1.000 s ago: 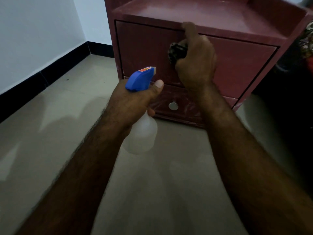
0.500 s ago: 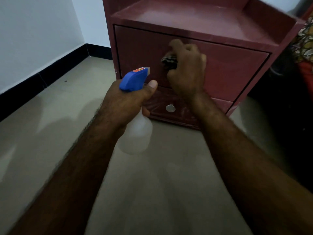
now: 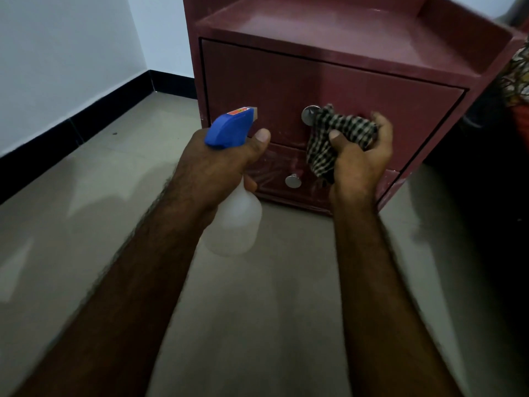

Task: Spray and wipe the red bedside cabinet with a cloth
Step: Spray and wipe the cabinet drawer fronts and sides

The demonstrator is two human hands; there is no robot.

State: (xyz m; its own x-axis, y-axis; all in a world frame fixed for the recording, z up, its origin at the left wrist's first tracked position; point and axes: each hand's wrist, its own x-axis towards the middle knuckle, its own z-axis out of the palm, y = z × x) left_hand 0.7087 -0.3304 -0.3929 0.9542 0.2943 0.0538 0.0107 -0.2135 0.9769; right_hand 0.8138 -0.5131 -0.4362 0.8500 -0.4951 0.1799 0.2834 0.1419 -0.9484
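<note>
The cabinet (image 3: 357, 32) stands on the floor (image 3: 257, 310) in the upper middle and right of the frame, front towards you. It has a tall upper drawer (image 3: 257, 81) above a narrow lower drawer (image 3: 276, 164), each with a round metal knob. The lower drawer front looks streaked and glossy.

Your right hand (image 3: 360, 161) is just right of centre, in front of the seam between the two drawers. Its fingers (image 3: 382, 121) and thumb are curled round a bunched black-and-white checked cloth (image 3: 343, 130). The cloth's upper corner overlaps the right edge of the upper knob (image 3: 308, 115), and a loose end hangs down in front of the lower drawer. Whether the cloth presses on the drawer front cannot be told.

Your left hand (image 3: 217, 170) is just left of centre, in front of the cabinet's lower left corner. It grips the neck of a spray bottle (image 3: 237, 224). The thumb lies alongside the blue spray head (image 3: 229, 130), and the other fingers wrap out of sight. The nozzle points at the upper drawer, near it but apart. The pale bottle body hangs below your fist, above the floor. The lower knob (image 3: 293, 181) shows between your two hands.

A white wall (image 3: 57, 67) with a black skirting (image 3: 71, 124) runs along the upper left. Patterned fabric (image 3: 519, 78) shows at the right edge.
</note>
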